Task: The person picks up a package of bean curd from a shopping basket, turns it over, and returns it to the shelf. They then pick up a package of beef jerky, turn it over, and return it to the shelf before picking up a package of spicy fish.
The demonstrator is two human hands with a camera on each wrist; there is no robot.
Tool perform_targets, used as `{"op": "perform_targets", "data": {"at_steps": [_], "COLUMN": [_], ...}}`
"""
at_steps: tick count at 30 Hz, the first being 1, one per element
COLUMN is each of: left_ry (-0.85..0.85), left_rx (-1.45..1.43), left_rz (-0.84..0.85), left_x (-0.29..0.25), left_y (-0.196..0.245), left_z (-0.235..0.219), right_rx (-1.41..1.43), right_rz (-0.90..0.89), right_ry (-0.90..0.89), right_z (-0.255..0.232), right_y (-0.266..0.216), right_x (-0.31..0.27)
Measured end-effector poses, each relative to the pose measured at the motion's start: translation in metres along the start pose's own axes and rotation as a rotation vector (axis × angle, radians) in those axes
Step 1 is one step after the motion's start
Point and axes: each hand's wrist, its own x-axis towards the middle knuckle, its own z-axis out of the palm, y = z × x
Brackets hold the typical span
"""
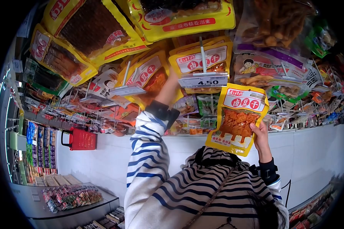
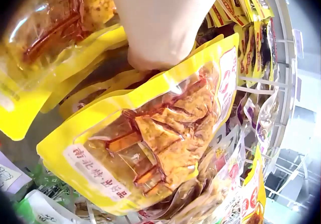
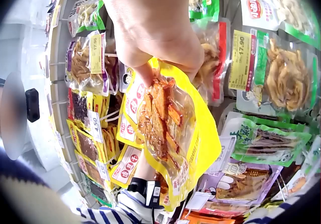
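In the head view my right hand (image 1: pixel 260 134) pinches the lower right edge of a yellow snack pack (image 1: pixel 240 114), thumb on its front. The right wrist view has this hand (image 3: pixel 158 28) above the pack (image 3: pixel 168 128), gripping its edge. My left hand (image 1: pixel 173 86) reaches in among hanging yellow packs (image 1: pixel 151 74), blurred and partly covered. From the left wrist, that hand (image 2: pixel 158 28) is behind the top edge of a yellow pack (image 2: pixel 160 138); its fingers are hidden, so whether it grips anything cannot be told.
A price tag (image 1: pixel 203 81) reading 4.50 juts out on its hook close to my left hand. Larger yellow packs (image 1: pixel 91 30) hang above. Below the rows runs a white panel (image 1: pixel 294 149). A red basket (image 1: pixel 82 140) is at the left, above a counter with packets (image 1: pixel 70 196).
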Motion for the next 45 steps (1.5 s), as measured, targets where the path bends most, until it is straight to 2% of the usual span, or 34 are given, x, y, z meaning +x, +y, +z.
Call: {"op": "perform_targets", "data": {"at_steps": [7, 13, 15, 18, 21, 25, 28, 31, 34, 37, 40, 43, 45], "left_ry": [0.006, 0.061, 0.063, 0.046, 0.152, 0.265, 0.390, 0.408, 0.276, 0.153, 0.189, 0.218, 0.240], "left_rx": [-0.257, -0.323, -0.201, 0.386, 0.243, 0.194, 0.502, 0.640, 0.276, 0.345, 0.319, 0.361, 0.477], "left_rz": [-0.093, -0.109, -0.055, 0.106, 0.172, 0.263, 0.401, 0.468, 0.209, 0.132, 0.110, 0.000, 0.091], "left_x": [-0.004, -0.016, -0.022, -0.020, -0.028, -0.035, -0.034, -0.036, -0.040, -0.038, -0.036, -0.023, -0.015], "left_y": [0.025, 0.037, 0.036, 0.014, 0.010, 0.036, 0.023, 0.023, 0.026, 0.025, 0.033, 0.027, 0.025], "left_z": [0.010, 0.011, 0.007, -0.014, -0.003, 0.023, 0.011, 0.006, 0.012, 0.006, 0.013, 0.003, -0.002], "right_rx": [0.005, 0.017, 0.016, 0.005, -0.018, -0.022, -0.031, -0.039, -0.053, -0.043, -0.036, -0.034, -0.027], "right_rz": [-0.011, 0.004, 0.007, 0.013, 0.025, 0.023, 0.023, 0.023, 0.024, 0.012, 0.016, 0.045, 0.031], "right_ry": [0.004, 0.008, 0.001, -0.010, -0.017, -0.014, -0.007, -0.011, -0.013, 0.000, 0.004, -0.028, -0.023], "right_z": [0.000, -0.001, 0.000, 0.004, 0.005, 0.009, 0.007, 0.005, 0.004, 0.009, 0.010, 0.004, 0.005], "right_y": [0.002, 0.004, 0.004, 0.003, 0.005, 0.003, 0.005, 0.006, 0.006, 0.004, 0.003, 0.006, 0.005], "right_x": [-0.002, -0.001, 0.000, 0.001, 0.002, 0.002, 0.002, 0.001, 0.001, 0.000, 0.000, 0.001, 0.001]}}
